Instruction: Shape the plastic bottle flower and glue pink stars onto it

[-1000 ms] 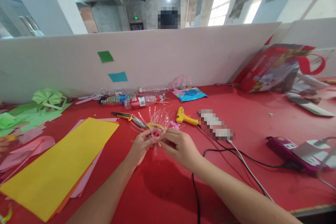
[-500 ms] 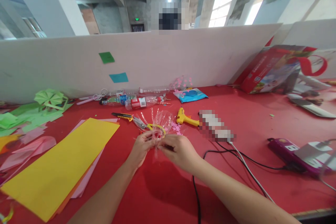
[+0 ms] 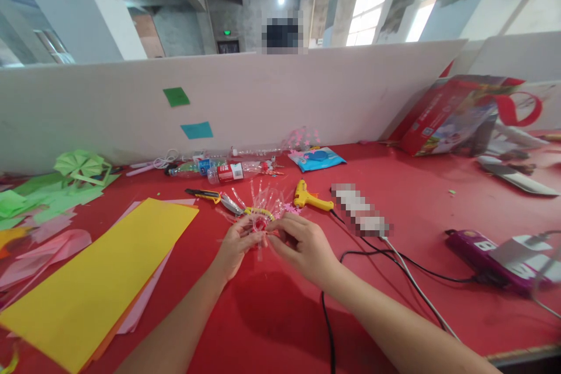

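Observation:
Both my hands meet over the red table [image 3: 272, 315] around a clear plastic bottle top cut into thin strips [image 3: 263, 205], with a red cap at its neck. My left hand [image 3: 235, 247] grips the neck from the left, fingers curled. My right hand [image 3: 303, 248] pinches one strip beside the neck from the right. The strips fan upward and outward. Yellow-handled scissors [image 3: 245, 209] lie just behind the piece, and a yellow glue gun [image 3: 310, 198] lies behind my right hand.
A yellow paper sheet [image 3: 94, 277] on pink sheets lies left. Green folded paper [image 3: 65, 178] is far left. Plastic bottles [image 3: 228, 170], a utility knife [image 3: 202, 193] and a blue packet [image 3: 316, 158] sit near the white divider. Cables [image 3: 394, 263], a purple device [image 3: 486, 251] and a red box [image 3: 456, 112] are right.
The cut bottle piece has tipped lower toward the table and its strips have spread. My fingers shifted slightly around its neck; my arms stayed in place.

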Motion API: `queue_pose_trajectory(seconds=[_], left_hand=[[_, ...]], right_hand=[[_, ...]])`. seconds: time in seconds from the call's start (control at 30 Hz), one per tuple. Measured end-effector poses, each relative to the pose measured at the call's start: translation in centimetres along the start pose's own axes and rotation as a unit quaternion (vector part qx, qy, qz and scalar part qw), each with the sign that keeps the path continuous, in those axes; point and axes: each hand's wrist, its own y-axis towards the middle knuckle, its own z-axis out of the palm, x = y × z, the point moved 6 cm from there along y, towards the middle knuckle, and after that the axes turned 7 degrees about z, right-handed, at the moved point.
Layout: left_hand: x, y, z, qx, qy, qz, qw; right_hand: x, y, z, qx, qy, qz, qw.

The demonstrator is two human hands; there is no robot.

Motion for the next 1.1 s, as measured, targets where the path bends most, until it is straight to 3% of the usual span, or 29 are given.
queue_pose_trajectory(seconds=[0.33, 0.57, 0.77, 1.1], left_hand=[[-0.1, 0.2, -0.3, -0.002, -0.011, -0.005, 1.000], [-0.1, 0.1, -0.2, -0.003, 0.013, 0.006, 1.000], [-0.1, 0.1, -0.6, -0.034, 0.071, 0.028, 0.996], [-0.7, 0.2, -0.8, -0.077, 0.108, 0.050, 0.990]], right_hand=[[1.2, -0.2, -2.2, -0.058, 0.048, -0.068, 0.995], [1.6, -0.1, -1.6, -0.040, -0.003, -0.090, 0.995], [0.4, 0.1, -0.2, 0.007, -0.062, -0.049, 0.997], [0.4, -0.3, 1.3, 0.045, -0.038, -0.052, 0.997]])
